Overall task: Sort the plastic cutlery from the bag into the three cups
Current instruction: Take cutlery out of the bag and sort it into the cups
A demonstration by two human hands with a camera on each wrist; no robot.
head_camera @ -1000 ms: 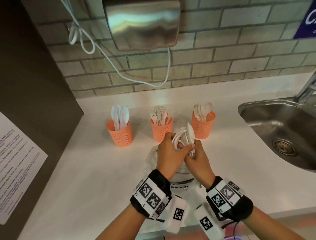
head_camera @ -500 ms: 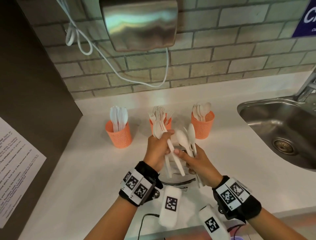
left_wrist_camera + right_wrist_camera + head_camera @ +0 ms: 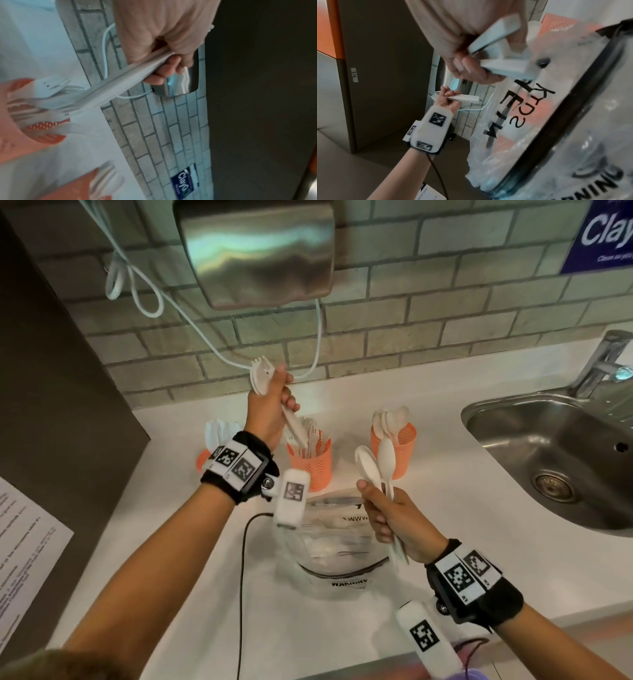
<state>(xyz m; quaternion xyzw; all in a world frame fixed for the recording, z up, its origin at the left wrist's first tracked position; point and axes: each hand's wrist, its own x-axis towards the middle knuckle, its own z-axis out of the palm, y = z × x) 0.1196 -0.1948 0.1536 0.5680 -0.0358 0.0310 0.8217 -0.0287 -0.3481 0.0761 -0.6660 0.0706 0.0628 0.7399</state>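
On the white counter (image 3: 342, 395) stand three orange plastic cups with tiny holes all over, like little baskets. They sit in a row near the grey brick wall (image 3: 428, 313). One orange cup on the left (image 3: 202, 459) holds flat white knives and is partly hidden by the wrist. One orange cup in the middle (image 3: 311, 462) holds white plastic forks. One orange cup on the right (image 3: 404, 445) holds white plastic spoons.

Up above the middle cup, the left hand (image 3: 269, 409) grips a small bunch of white forks (image 3: 274, 395) — the prongs point up and the handles slant down to the cup's rim. Nearer, the right hand (image 3: 394, 518) grips a few smooth white spoons (image 3: 376, 467), round bowls up.

Under both hands lies a clear, crinkly plastic bag (image 3: 332, 556) with black letters on it — more white cutlery shows through it. A shiny metal sink (image 3: 548, 446) is at the right, and a shiny metal box (image 3: 257, 251) hangs on the wall.
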